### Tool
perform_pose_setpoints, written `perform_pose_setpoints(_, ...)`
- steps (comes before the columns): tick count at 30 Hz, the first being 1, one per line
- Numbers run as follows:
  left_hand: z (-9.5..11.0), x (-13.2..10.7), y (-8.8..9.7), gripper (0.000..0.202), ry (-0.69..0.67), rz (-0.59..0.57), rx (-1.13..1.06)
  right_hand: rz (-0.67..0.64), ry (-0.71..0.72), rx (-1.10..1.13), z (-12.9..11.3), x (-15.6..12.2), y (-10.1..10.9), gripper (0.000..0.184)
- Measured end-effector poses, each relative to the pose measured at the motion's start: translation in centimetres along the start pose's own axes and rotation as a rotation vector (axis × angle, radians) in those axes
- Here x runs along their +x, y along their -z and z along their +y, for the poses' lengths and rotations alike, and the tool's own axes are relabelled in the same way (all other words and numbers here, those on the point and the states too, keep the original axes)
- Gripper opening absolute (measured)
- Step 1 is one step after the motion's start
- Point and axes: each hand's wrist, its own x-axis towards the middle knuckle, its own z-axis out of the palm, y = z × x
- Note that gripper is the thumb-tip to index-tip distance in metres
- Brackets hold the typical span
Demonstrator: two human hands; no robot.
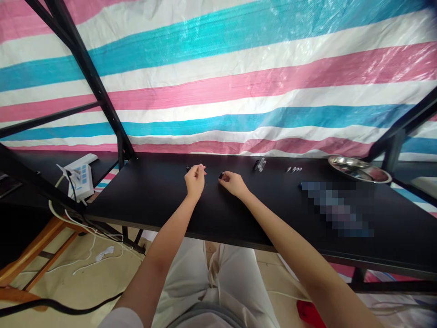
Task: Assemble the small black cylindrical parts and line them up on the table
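My right hand [234, 183] is closed in a pinch on a small black cylindrical piece [221, 175], just above the black tabletop [153, 191]. To its left, my left hand [195, 181] has its fingertips pressed together; whether anything sits between them is too small to make out. A tiny dark object [187, 169] shows beside the left hand's fingers. Right of both hands lie several short clear tubes [261, 164] with small black pieces [256, 165] next to them. Further right are several small clear or white bits [294, 169] in a row.
A shiny round metal tray [360, 176] stands at the back right. In front of it lies a long blurred-out item [336, 209]. Black metal posts [102, 91] and a striped plastic sheet [239, 100] bound the table. A white power strip [82, 177] lies at far left.
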Motion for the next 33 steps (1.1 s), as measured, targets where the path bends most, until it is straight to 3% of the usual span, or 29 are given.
perform_pose_setpoints(7,-0.1,1.7,1.0,0.032,0.278,0.259,-0.314,-0.048,-0.067,-0.062,-1.4,3.1,-2.9,0.009)
perform_pose_setpoints(12,0.0,2.4,1.3,0.029,0.379,0.338,-0.394,-0.067,-0.08,-0.093,-1.6,4.2,-4.4,0.008)
perform_pose_setpoints(25,0.1,1.6,0.8,0.029,0.29,0.238,-0.343,-0.126,-0.048,-0.162,-2.0,4.0,-4.6,0.015)
perform_pose_setpoints(29,0.2,1.0,0.6,0.032,0.215,0.148,-0.208,-0.099,0.044,-0.233,-2.0,2.8,-3.4,0.022)
perform_pose_setpoints(33,0.4,0.2,0.4,0.033,0.004,-0.008,0.043,-0.037,0.104,-0.223,-0.8,1.7,-0.8,0.019)
